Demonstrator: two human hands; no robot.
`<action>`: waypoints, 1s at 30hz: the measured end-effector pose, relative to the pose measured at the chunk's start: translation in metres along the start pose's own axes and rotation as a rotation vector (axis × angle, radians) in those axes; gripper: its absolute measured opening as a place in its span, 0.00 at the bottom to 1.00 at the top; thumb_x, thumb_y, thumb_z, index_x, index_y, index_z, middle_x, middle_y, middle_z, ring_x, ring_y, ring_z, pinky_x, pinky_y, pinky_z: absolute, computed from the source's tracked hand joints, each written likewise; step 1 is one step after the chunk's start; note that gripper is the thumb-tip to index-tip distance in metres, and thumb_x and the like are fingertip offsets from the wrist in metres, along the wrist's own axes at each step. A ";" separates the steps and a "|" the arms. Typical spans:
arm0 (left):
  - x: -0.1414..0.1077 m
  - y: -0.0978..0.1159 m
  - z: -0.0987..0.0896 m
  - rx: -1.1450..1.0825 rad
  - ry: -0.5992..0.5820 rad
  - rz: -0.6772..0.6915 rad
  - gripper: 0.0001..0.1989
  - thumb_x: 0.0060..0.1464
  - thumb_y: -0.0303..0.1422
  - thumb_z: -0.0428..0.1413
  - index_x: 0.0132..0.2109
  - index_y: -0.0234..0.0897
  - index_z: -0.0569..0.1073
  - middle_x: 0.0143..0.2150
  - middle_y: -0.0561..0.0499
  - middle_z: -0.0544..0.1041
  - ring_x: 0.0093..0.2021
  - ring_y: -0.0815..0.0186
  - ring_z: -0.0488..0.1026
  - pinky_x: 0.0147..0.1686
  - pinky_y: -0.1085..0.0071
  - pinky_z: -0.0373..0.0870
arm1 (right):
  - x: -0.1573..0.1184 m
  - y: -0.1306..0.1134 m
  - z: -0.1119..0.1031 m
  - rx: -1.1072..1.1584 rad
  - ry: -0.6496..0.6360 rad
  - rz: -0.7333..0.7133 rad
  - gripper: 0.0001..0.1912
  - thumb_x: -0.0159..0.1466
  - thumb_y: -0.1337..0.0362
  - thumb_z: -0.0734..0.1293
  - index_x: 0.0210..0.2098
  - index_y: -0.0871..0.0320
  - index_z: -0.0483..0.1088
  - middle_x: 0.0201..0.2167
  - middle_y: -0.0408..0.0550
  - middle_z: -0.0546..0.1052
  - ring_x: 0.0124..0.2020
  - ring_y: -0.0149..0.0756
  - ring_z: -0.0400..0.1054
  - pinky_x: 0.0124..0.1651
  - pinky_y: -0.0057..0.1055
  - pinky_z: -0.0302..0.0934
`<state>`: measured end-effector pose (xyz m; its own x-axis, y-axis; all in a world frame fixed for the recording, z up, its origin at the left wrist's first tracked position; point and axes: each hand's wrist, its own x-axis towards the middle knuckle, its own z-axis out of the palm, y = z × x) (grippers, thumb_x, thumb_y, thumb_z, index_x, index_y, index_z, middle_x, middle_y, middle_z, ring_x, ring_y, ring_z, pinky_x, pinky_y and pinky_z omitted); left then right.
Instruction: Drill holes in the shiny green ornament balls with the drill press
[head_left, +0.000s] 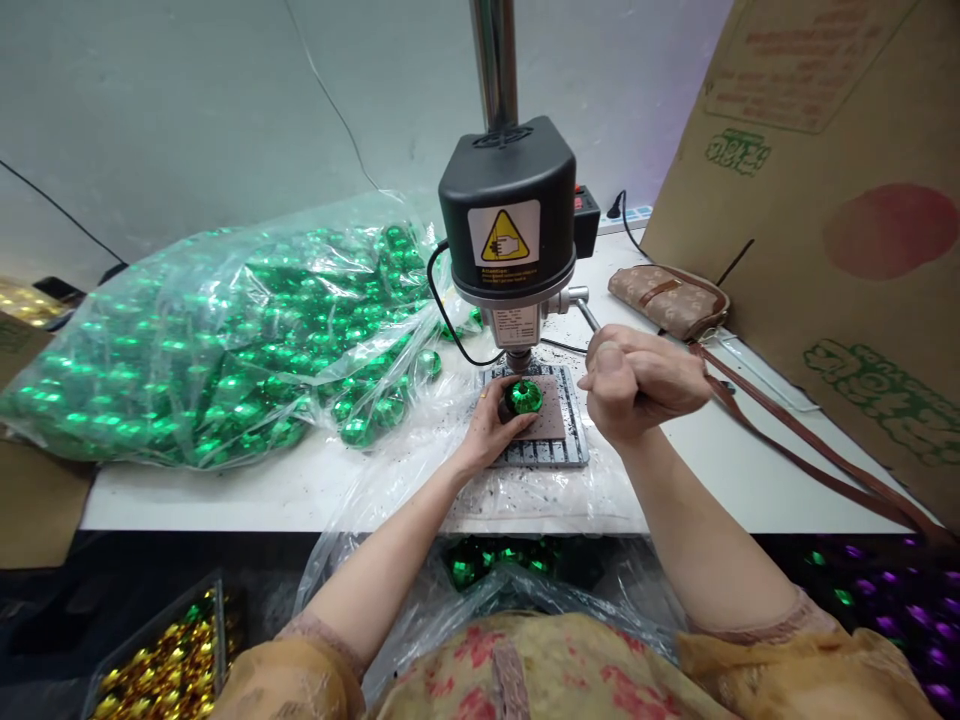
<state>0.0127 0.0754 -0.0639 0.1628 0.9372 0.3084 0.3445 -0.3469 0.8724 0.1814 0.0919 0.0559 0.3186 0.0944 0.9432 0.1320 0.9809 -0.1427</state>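
My left hand (487, 432) is closed round a shiny green faceted ball (526, 397), its thumb in front and its fingers behind. The ball sits on a small board (551, 425) over the slotted metal base (576, 450) of a bench drill press (506, 185), just below and in front of the chuck (518, 358). Dark specks are scattered over the base. On the right, my right hand (643, 382) is closed in a fist round the end of the press's feed lever (589, 315), whose grip is hidden inside it.
A large clear bag (187, 300) of green balls fills the table's left side, several loose at its mouth. To the right lie a brown patterned purse (664, 298) with a strap and a tall cardboard box (795, 250). Gold balls (161, 665) and purple balls (907, 610) are below table level.
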 end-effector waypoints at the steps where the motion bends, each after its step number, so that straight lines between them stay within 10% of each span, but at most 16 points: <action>1: 0.000 0.000 0.000 0.008 0.002 0.001 0.28 0.55 0.41 0.65 0.59 0.41 0.68 0.57 0.43 0.73 0.58 0.51 0.69 0.60 0.54 0.64 | -0.001 -0.001 0.000 0.006 -0.008 0.004 0.23 0.61 0.72 0.64 0.14 0.59 0.51 0.12 0.36 0.56 0.14 0.20 0.53 0.18 0.27 0.45; 12: -0.026 0.024 -0.005 0.167 0.153 -0.006 0.25 0.51 0.40 0.67 0.53 0.39 0.70 0.48 0.45 0.76 0.47 0.56 0.74 0.48 0.62 0.70 | 0.071 -0.010 0.028 -0.139 -0.002 0.378 0.23 0.67 0.60 0.65 0.16 0.54 0.59 0.12 0.37 0.58 0.15 0.21 0.49 0.22 0.31 0.52; 21: -0.147 0.049 -0.066 0.881 -0.736 0.690 0.23 0.60 0.45 0.60 0.55 0.35 0.69 0.43 0.42 0.77 0.40 0.59 0.74 0.38 0.65 0.71 | 0.066 -0.007 0.029 0.006 0.074 0.326 0.22 0.66 0.64 0.65 0.16 0.62 0.63 0.12 0.34 0.60 0.15 0.14 0.51 0.22 0.23 0.48; 25: -0.127 0.043 -0.076 0.807 -0.506 0.737 0.16 0.66 0.41 0.54 0.54 0.35 0.68 0.43 0.42 0.77 0.42 0.59 0.74 0.43 0.63 0.72 | 0.066 -0.009 0.030 0.024 0.089 0.348 0.22 0.66 0.67 0.64 0.16 0.62 0.64 0.12 0.34 0.60 0.15 0.14 0.52 0.22 0.23 0.46; 30: -0.020 0.017 -0.092 0.792 -0.097 0.376 0.14 0.66 0.23 0.45 0.54 0.36 0.69 0.45 0.43 0.77 0.47 0.60 0.75 0.48 0.63 0.72 | 0.065 -0.010 0.030 0.021 0.111 0.358 0.22 0.66 0.67 0.65 0.16 0.61 0.65 0.12 0.35 0.60 0.15 0.15 0.52 0.23 0.25 0.45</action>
<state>-0.0697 0.0539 -0.0209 0.4599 0.7612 0.4572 0.7860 -0.5886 0.1892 0.1723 0.0935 0.1279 0.4412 0.4139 0.7962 -0.0253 0.8927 -0.4500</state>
